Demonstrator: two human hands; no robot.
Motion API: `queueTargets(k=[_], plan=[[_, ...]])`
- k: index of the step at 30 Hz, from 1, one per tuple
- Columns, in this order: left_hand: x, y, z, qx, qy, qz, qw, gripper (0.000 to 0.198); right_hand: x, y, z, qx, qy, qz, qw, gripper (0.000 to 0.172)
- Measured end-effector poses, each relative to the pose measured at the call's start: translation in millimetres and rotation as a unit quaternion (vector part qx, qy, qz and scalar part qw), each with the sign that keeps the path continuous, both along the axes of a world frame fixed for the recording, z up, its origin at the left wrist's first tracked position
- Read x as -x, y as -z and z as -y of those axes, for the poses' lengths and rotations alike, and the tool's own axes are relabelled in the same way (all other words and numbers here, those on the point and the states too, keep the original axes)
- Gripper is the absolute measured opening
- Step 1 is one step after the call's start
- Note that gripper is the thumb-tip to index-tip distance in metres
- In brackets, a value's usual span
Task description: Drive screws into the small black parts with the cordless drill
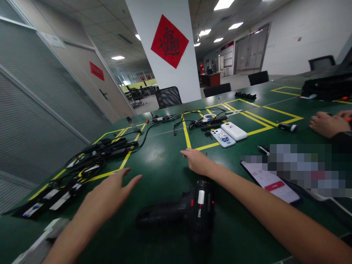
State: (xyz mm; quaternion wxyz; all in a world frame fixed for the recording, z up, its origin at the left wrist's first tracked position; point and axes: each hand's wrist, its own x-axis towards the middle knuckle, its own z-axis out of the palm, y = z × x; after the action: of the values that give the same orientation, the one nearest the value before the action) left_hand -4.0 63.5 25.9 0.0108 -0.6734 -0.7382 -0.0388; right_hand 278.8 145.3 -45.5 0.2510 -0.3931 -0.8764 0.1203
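Note:
A black cordless drill [200, 212] lies on the green table, its handle pointing left and its front end pointing away from me. My left hand [111, 189] hovers left of the handle, thumb and fingers spread, holding nothing. Past the drill's front end is my right hand [196, 161], back turned up and at least one finger stretched to the left; its other fingers are partly hidden. The right forearm crosses just beyond the drill's chuck, covering part of that end. I see nothing held in the right hand.
Black cables and adapters [110, 146] lie left. A patterned phone [223, 138] and white power bank [233, 131] lie ahead within yellow tape. Right are a lit phone [271, 183], a small black-and-white cylinder [287, 127] and another person's hand [327, 124]. A grey-white object [41, 240] sits near left.

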Motion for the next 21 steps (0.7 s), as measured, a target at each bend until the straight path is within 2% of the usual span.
queueTargets(k=[4,6,8,11,16,21], plan=[[-93,7.4,-29,-0.008,0.119,0.042,0.992,0.059,1,-2.0,5,-0.004,-0.007,-0.036,0.999,0.072],[-124,11.3,-42,-0.021,0.159,0.057,0.985,0.049,1,-2.5,7,-0.008,-0.015,-0.059,0.998,0.082],[-144,13.2,-51,-0.030,0.183,0.065,0.981,0.036,0,-2.9,8,-0.012,-0.022,-0.082,0.996,0.089],[-155,13.8,-59,-0.038,0.192,0.064,0.979,0.028,-1,-4.0,9,-0.015,-0.018,-0.109,0.994,0.094],[-151,14.7,-65,-0.013,0.195,0.046,0.980,0.018,0,-8.4,11,-0.027,-0.026,-0.092,0.995,0.091],[-146,15.7,-72,0.012,0.197,0.037,0.980,0.022,1,-14.6,15,-0.024,-0.024,-0.047,0.998,0.090]])
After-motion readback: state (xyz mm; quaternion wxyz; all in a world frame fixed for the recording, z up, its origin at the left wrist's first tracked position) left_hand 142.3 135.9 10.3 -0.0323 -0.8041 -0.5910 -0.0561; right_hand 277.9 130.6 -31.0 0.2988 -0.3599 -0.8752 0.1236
